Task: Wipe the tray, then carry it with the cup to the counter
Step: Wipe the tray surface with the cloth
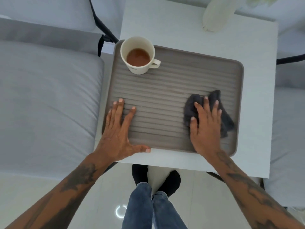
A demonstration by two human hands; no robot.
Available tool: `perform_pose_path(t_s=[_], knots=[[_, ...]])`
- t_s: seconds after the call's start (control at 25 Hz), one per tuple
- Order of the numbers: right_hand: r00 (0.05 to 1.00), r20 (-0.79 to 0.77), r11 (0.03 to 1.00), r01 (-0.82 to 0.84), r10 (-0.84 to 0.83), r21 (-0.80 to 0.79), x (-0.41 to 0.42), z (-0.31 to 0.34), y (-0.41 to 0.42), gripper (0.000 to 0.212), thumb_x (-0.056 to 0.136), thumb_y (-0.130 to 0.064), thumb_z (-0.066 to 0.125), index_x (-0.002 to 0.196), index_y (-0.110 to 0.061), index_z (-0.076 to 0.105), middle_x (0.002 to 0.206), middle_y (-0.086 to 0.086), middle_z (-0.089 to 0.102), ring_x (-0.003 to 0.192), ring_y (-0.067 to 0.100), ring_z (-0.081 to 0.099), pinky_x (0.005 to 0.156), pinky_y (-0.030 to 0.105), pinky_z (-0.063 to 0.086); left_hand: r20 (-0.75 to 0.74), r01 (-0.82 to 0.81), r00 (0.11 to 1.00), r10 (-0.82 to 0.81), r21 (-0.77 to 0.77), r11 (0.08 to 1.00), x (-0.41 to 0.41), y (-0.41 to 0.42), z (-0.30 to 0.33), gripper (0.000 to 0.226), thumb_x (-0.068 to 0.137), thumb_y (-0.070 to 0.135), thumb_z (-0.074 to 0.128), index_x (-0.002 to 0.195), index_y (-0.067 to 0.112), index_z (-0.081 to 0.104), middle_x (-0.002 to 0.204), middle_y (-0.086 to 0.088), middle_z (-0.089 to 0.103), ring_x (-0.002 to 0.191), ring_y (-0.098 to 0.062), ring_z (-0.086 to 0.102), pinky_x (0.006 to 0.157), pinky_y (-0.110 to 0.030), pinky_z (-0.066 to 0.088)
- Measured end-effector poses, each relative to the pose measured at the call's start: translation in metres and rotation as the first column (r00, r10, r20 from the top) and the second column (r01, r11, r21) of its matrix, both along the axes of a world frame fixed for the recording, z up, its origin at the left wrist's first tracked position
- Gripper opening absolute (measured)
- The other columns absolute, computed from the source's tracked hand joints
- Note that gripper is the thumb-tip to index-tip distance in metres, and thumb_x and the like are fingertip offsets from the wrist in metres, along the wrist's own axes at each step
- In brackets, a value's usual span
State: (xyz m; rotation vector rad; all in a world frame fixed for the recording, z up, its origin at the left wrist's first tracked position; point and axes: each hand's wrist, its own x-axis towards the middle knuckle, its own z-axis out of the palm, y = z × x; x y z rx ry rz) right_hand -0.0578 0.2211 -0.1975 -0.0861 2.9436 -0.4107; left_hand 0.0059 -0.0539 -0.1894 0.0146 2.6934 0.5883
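A grey-brown ribbed tray [173, 83] lies on a small white table [189, 33]. A cream cup [137, 54] holding brown drink stands upright in the tray's far left corner, handle pointing right. My left hand [118, 131] lies flat with spread fingers on the tray's near left corner, thumb along the front rim. My right hand [205, 126] presses flat on a dark grey cloth [226, 119] crumpled on the tray's right side. The cloth shows around my fingers and to their right.
A grey cushioned seat [47, 103] sits left of the table, another grey seat [288, 129] to its right. A white object [214, 12] stands at the table's far edge. My legs and black socks [168, 182] are on the glossy floor below.
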Motion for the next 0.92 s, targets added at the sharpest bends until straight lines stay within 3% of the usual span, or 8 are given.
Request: perform_pose_path(t_s=[0.16,0.28,0.36,0.52,0.68,0.72,0.8,0.92], knots=[[0.914,-0.077,0.903,-0.406,0.399,-0.144,-0.007,-0.001,-0.106,0.039,0.098,-0.021,0.043,0.135,-0.017,0.054,0.152,0.007,0.045,0.149,0.034,0.025,0.121,0.054,0.018,-0.012,-0.017,1.0,0.017,-0.005,1.0,0.0,0.002,-0.002,0.142,0.049,0.101,0.044,0.158,0.015,0.009,0.166,-0.016,-0.01,0.153,-0.028,-0.014,0.123,-0.05,-0.001],[0.893,-0.058,0.88,-0.449,0.445,-0.157,-0.019,0.002,-0.123,0.036,0.1,-0.022,0.042,0.134,-0.022,0.052,0.148,0.001,0.05,0.147,0.026,0.03,0.123,0.047,0.019,-0.01,-0.059,0.998,0.059,0.016,0.998,0.0,0.002,-0.004,0.15,0.046,0.102,0.045,0.157,0.009,0.005,0.166,-0.014,-0.007,0.154,-0.026,-0.01,0.124,-0.049,0.001],[0.93,-0.034,0.923,-0.367,0.366,-0.118,-0.027,0.006,-0.091,0.034,0.099,-0.024,0.042,0.132,-0.024,0.052,0.142,0.004,0.054,0.142,0.024,0.038,0.122,0.043,0.021,-0.003,-0.075,0.997,0.075,0.038,0.996,0.0,0.001,-0.003,0.151,0.045,0.1,0.049,0.157,0.011,0.002,0.167,-0.011,-0.009,0.153,-0.023,-0.014,0.124,-0.047,-0.001],[0.999,-0.024,0.996,0.025,-0.027,-0.081,-0.034,0.016,0.015,0.038,0.094,-0.029,0.039,0.129,-0.021,0.052,0.127,0.012,0.058,0.12,0.033,0.051,0.105,0.043,0.043,0.005,-0.043,0.999,0.043,0.042,0.998,0.001,0.0,-0.002,0.15,0.046,0.1,0.049,0.157,0.013,-0.004,0.166,-0.009,-0.016,0.152,-0.021,-0.022,0.123,-0.045,-0.006],[0.965,0.003,0.956,0.26,-0.262,-0.134,-0.021,0.014,0.015,0.039,0.098,-0.021,0.043,0.136,-0.02,0.048,0.143,0.017,0.046,0.134,0.033,0.04,0.114,0.045,0.035,-0.005,-0.028,1.0,0.028,0.032,0.999,0.001,0.001,-0.005,0.15,0.047,0.101,0.045,0.157,0.011,-0.004,0.166,-0.011,-0.016,0.152,-0.023,-0.021,0.123,-0.047,-0.005],[0.974,-0.002,0.958,0.224,-0.228,-0.179,-0.019,0.011,-0.007,0.039,0.098,-0.018,0.044,0.138,-0.019,0.048,0.147,0.017,0.042,0.139,0.032,0.036,0.118,0.045,0.03,-0.007,-0.026,1.0,0.026,0.03,0.999,0.002,0.002,-0.005,0.15,0.047,0.101,0.045,0.157,0.011,-0.004,0.166,-0.011,-0.016,0.152,-0.023,-0.021,0.123,-0.047,-0.005],[0.998,-0.059,0.965,-0.035,0.02,-0.259,-0.015,0.004,-0.067,0.039,0.097,-0.011,0.046,0.135,-0.016,0.051,0.151,0.009,0.043,0.145,0.03,0.029,0.121,0.047,0.023,-0.019,-0.028,0.999,0.028,0.023,0.999,0.002,0.003,-0.005,0.151,0.046,0.101,0.046,0.157,0.011,-0.003,0.166,-0.011,-0.014,0.152,-0.023,-0.019,0.124,-0.046,-0.006],[0.938,-0.064,0.896,-0.346,0.342,-0.278,-0.006,-0.003,-0.146,0.045,0.092,-0.007,0.05,0.136,-0.014,0.051,0.154,0.002,0.042,0.15,0.028,0.02,0.124,0.046,0.013,-0.023,-0.056,0.998,0.057,0.022,0.998,0.0,0.005,-0.009,0.154,0.044,0.102,0.045,0.156,0.006,-0.001,0.166,-0.015,-0.006,0.154,-0.025,-0.011,0.125,-0.047,-0.001]])
